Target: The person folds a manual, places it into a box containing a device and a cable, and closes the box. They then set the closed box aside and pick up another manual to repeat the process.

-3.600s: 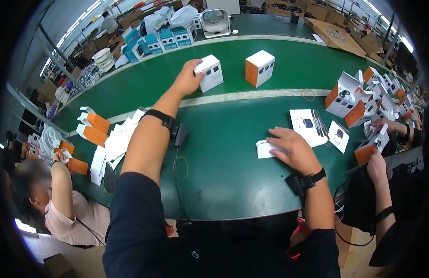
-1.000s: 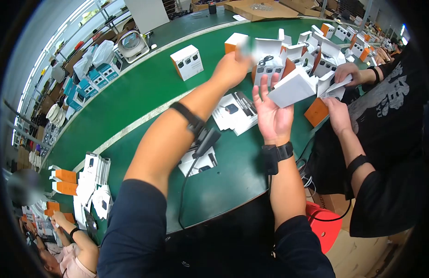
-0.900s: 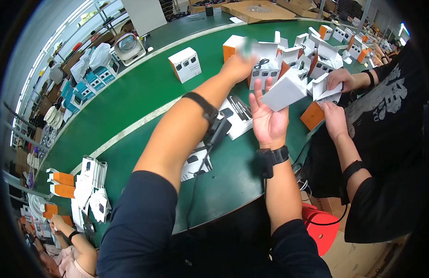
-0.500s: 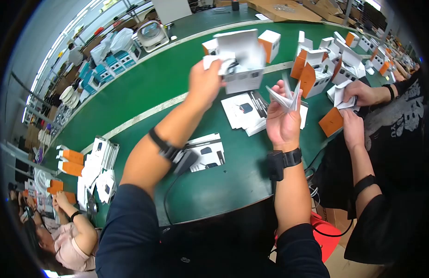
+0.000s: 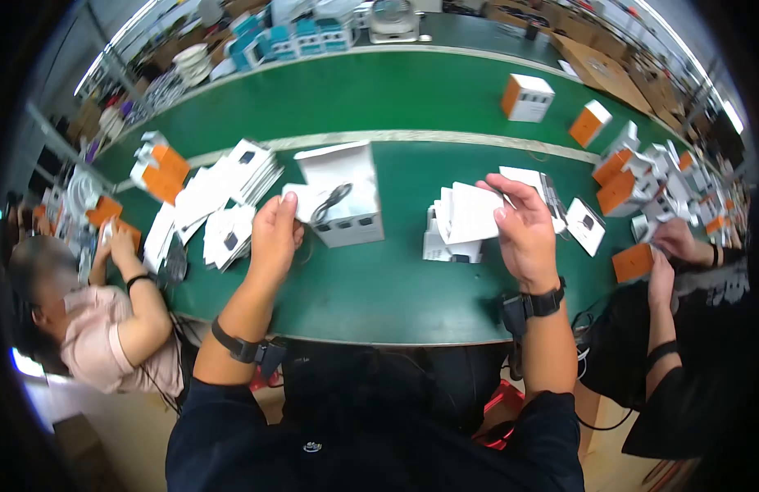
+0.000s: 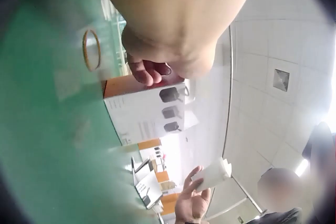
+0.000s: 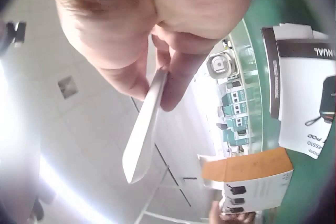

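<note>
My left hand (image 5: 274,238) is at the left side of an open white-and-orange box (image 5: 353,184), its thumb and curled fingers gripping the side flap. The box stands upright with its lid raised, and a coiled black cable (image 5: 332,202) shows at its mouth. Three dark devices are printed on its front (image 6: 149,111) in the left wrist view. My right hand (image 5: 530,234) pinches a few white folded leaflets (image 5: 475,215), held up above the table. The right wrist view shows them edge-on (image 7: 143,134) between thumb and fingers. Printed leaflets (image 5: 451,252) lie just below.
Spread leaflets (image 5: 211,197) cover the table's left side. Printed manuals (image 5: 586,227) lie at right, near many opened boxes (image 5: 625,184). Two closed boxes (image 5: 528,98) stand on the far green strip. A person sits at left (image 5: 109,320); another person's hands work at right (image 5: 674,246).
My left hand has brought the open box from the right-hand group leftward and lowered it in front of me. My right hand has lifted leaflets off the table. The head view has swung back left.
</note>
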`<action>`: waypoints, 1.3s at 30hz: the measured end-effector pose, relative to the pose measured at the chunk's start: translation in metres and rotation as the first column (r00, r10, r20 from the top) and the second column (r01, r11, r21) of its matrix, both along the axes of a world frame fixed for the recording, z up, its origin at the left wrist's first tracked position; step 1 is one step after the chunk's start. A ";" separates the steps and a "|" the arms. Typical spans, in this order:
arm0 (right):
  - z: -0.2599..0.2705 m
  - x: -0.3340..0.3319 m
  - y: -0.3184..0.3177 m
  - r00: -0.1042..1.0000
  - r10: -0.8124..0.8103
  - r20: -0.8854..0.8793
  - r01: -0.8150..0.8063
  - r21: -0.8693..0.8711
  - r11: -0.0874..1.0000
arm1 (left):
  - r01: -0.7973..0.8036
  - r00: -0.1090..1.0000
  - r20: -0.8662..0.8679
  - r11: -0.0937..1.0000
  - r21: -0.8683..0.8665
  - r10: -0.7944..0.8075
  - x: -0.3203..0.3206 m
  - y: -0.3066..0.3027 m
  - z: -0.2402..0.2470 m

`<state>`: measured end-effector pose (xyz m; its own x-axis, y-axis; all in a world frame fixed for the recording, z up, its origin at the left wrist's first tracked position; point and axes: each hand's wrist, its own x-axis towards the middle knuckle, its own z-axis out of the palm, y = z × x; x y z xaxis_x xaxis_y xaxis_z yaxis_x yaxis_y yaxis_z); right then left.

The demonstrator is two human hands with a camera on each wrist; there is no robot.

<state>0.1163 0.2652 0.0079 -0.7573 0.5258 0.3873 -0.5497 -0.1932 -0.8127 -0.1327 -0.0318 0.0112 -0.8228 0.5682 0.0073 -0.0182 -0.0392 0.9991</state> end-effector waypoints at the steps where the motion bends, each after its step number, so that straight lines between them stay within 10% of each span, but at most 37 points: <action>1: 0.003 -0.002 -0.011 1.000 -0.028 0.014 0.026 0.106 0.994 | -0.053 0.972 -0.230 0.998 0.021 0.056 0.007 -0.008 -0.002; 9: 0.024 -0.008 -0.093 0.999 -0.044 0.002 0.033 0.623 0.781 | 0.336 0.916 -0.278 0.933 0.129 -0.291 0.108 0.003 0.030; 14: 0.028 -0.010 -0.123 0.973 -0.186 0.139 0.129 0.345 0.930 | 0.367 0.877 -0.381 0.920 0.138 -0.293 0.098 0.001 0.006; 15: 0.026 -0.004 -0.118 0.934 -0.015 0.356 -0.065 0.212 0.975 | 0.367 0.879 -0.377 0.920 0.141 -0.292 0.095 0.001 0.007; 16: 0.025 -0.001 -0.116 0.829 0.173 0.532 -0.227 0.037 0.973 | 0.368 0.785 -0.553 0.928 0.052 -0.280 0.091 0.001 0.010; 20: 0.029 -0.003 -0.113 0.825 0.000 0.566 -0.148 0.215 0.965 | 0.169 0.610 -0.743 0.961 -0.218 -0.276 0.083 -0.003 0.032; 22: 0.052 -0.015 -0.111 0.883 -0.169 0.438 0.049 0.274 0.961 | 0.118 0.517 -0.852 0.993 -0.018 -0.077 0.056 0.009 0.045; 24: 0.068 -0.028 -0.094 0.890 -0.253 0.380 0.080 0.417 0.905 | -0.074 0.183 -0.976 0.988 -0.135 -0.120 0.035 0.017 0.070; 27: 0.088 -0.061 -0.083 0.925 -0.260 0.277 0.110 0.460 0.881 | -0.244 0.110 -0.910 0.877 -0.415 -0.400 0.024 0.035 0.063; 33: 0.106 -0.102 -0.062 0.869 -0.420 0.261 -0.015 0.863 0.505 | -0.303 0.094 -0.916 0.865 -0.400 -0.391 0.028 0.040 0.041; 36: 0.117 -0.110 -0.058 0.915 -0.385 0.120 -0.097 0.992 0.078 | -0.318 0.130 -0.935 0.880 -0.354 -0.329 0.034 0.039 0.038; 39: 0.126 -0.115 -0.065 0.918 -0.362 0.161 -0.166 0.986 0.017 | -0.325 0.161 -0.943 0.887 -0.329 -0.291 0.035 0.039 0.034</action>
